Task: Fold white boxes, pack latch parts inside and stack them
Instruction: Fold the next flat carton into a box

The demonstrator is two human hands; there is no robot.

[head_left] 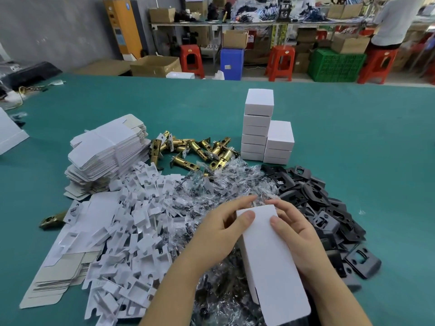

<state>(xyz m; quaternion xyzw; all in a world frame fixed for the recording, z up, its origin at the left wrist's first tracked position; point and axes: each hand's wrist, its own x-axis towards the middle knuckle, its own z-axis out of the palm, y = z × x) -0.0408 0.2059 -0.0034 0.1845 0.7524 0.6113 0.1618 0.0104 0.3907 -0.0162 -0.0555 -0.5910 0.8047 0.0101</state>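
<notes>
Both hands hold one long white box (270, 262) over the parts piles, its far end between my fingertips. My left hand (219, 231) grips its left side with the thumb on top. My right hand (296, 234) grips the right side, thumb on top too. Behind stand two stacks of closed white boxes (259, 128), the left one taller. Flat unfolded box blanks (110, 151) are piled at the left. Brass latch bolts (195, 149) lie in a heap at the centre. White card inserts (136, 222), clear bags of screws (223, 184) and black strike plates (315, 203) surround my hands.
The green table (364, 137) stretches wide on the right and at the back. More flat blanks (58, 267) lie at the near left. Beyond the table are red stools (281, 63), a green crate (336, 65), cardboard boxes and a person at a bench, far right.
</notes>
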